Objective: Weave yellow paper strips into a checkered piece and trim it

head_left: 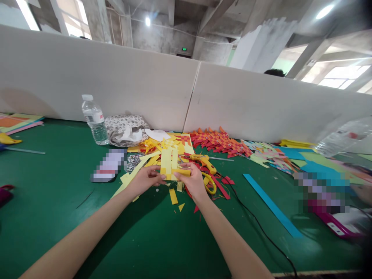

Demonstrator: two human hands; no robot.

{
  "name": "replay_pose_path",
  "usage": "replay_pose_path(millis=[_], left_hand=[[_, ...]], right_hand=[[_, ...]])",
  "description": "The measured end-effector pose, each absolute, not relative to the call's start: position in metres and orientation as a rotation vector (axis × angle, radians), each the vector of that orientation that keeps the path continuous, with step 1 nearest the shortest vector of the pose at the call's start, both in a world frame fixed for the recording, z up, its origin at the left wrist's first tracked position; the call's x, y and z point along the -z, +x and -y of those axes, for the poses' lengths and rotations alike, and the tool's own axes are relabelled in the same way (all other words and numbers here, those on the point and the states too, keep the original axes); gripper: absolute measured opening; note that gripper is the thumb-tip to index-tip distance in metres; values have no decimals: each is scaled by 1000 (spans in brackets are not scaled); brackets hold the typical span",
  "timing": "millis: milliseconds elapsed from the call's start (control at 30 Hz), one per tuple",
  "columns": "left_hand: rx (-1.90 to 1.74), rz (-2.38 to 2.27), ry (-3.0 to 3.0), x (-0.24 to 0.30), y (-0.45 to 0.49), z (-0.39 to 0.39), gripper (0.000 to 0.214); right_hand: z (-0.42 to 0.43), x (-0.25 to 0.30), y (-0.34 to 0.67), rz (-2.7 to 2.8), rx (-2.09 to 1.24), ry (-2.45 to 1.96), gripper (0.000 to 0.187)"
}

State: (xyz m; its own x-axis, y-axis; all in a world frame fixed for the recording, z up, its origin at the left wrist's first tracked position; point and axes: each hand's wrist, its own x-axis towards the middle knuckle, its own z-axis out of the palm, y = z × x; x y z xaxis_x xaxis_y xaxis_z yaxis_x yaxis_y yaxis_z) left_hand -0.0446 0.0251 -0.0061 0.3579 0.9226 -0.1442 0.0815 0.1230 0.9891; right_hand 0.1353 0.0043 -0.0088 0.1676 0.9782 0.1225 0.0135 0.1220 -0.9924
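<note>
My left hand [147, 181] pinches the lower left edge of a piece of pale yellow paper strips [166, 159], held up just above the table. At its lower right edge, the thumb and fingers of my right hand [192, 180] are closed on the same piece. A darker yellow paper strip [183, 171] runs crosswise at the piece's lower part and sticks out over my right fingers. Beyond my right hand lies a yellow glue gun [205, 161]. Close to that wrist are yellow scissor handles [213, 188], partly hidden. Yellow paper scraps [173, 196] lie below my hands.
Red and orange woven paper fish [217, 140] are heaped by the white partition [247, 104]. A water bottle [95, 122] and a blurred phone [109, 166] stand and lie left. On the right are a blue paper strip [270, 203] and a black cable [251, 214] across the green table [162, 248].
</note>
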Motion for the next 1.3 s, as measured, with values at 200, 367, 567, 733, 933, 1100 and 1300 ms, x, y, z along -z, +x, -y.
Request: replay_pose_path(millis=[200,367,567,733,933,1100,1300], left_hand=[[-827,-1008,1122,-1,-44,-21,42],[-719,-858,892,2,-42,-22,37],[-703,-781,861,5,-45,-28,42],[-739,-821,857,6,-45,-28,34],[-749,-840,865,2,-43,-25,33],[-751,-843,883,1,-43,-23,34],[-754,-835,890,1,-44,-24,34]], right_hand=[[-4,10,134,1113,-1002,-1171,39],[-3,11,132,1138,-988,-1166,37],[-4,13,133,1161,-983,-1138,38],[-3,12,132,1162,-986,-1143,37],[-1,8,130,1147,-1008,-1143,37],[1,5,128,1133,-1024,-1150,37],[1,5,129,1122,-1015,-1180,39]])
